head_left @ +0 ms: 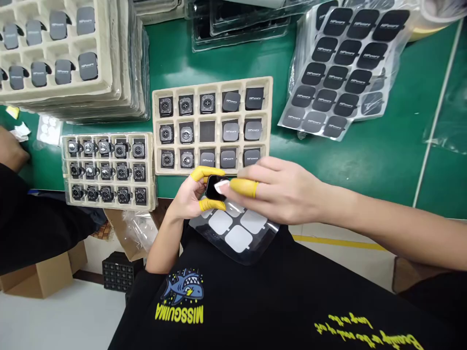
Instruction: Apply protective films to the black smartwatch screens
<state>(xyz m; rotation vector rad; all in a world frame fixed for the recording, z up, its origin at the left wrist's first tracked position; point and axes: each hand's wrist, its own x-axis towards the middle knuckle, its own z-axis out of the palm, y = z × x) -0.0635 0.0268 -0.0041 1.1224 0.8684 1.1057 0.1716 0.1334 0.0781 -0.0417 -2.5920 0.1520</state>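
Note:
My left hand (188, 197), with yellow finger cots, grips a smartwatch body (211, 188) by its sides, its dark screen facing up. Pinched in my right hand (284, 192), which is blurred and wears a yellow finger cot, is a small white wipe (221, 186) against the watch screen. Below both hands, a clear sheet with pale square stickers (239, 238) lies over my lap. Just beyond them stands a beige tray (271, 121) of watch bodies; several are face-down with sensors showing, others carry black labelled films. One middle compartment (207, 131) holds no watch.
Another tray (63, 170) of watches lies at left, below a tall stack of filled trays (109, 63). Sheets of black labelled stickers (324, 99) are piled at the right on the green table (328, 170). A co-worker's arm (12, 150) is at the far left.

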